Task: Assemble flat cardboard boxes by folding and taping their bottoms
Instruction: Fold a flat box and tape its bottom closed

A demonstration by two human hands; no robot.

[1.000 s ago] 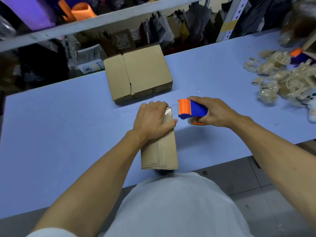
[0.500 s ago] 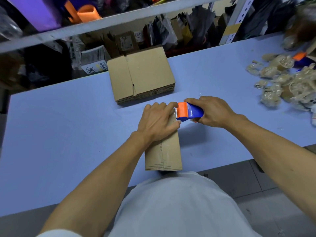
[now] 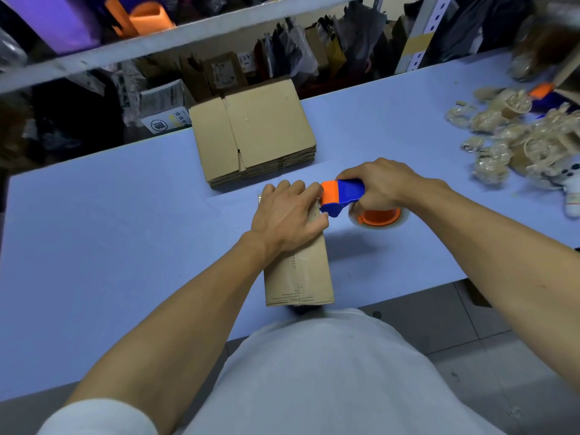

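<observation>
A small brown cardboard box (image 3: 301, 277) stands on the blue table (image 3: 110, 246) against my body, its folded bottom facing up. My left hand (image 3: 287, 215) rests on the far half of that bottom, fingers spread flat, hiding the seam there. My right hand (image 3: 381, 183) grips a blue and orange tape dispenser (image 3: 340, 196). The dispenser's orange head touches the box's right far edge beside my left fingers. Its clear tape roll (image 3: 378, 216) hangs just right of the box.
A stack of flat cardboard boxes (image 3: 257, 136) lies behind the box. Crumpled tape scraps and used rolls (image 3: 518, 136) litter the table's right side. Cluttered shelves (image 3: 157, 42) run along the far edge. Grey floor tiles show at lower right.
The dispenser swung in to the box's far end beside my left fingers, then tilted so its tape roll shows. My left hand stayed on the box.
</observation>
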